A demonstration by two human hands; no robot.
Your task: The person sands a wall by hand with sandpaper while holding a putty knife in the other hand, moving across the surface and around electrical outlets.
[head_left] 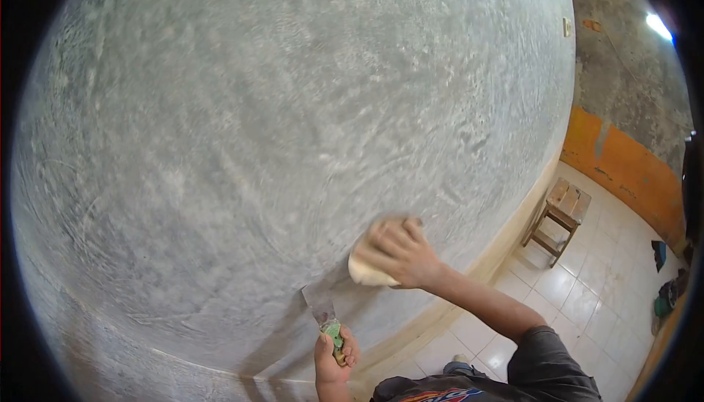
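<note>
A grey, swirled plaster wall (279,123) fills most of the head view. My right hand (396,252), a little blurred, is spread over a pale cream pad (369,273), perhaps a sponge or folded cloth, and presses it to the lower wall. Below and left of it, my left hand (335,358) grips a putty knife (320,304) by its green handle. The metal blade points up, its edge close to the wall. Part of the pad is hidden under my right fingers.
A small wooden stool (561,215) stands on the white tiled floor (587,277) at right. Dark items (666,296) lie by the far right edge. An orange-and-grey wall (616,149) rises behind, and a switch plate (566,27) sits at the plaster's right edge.
</note>
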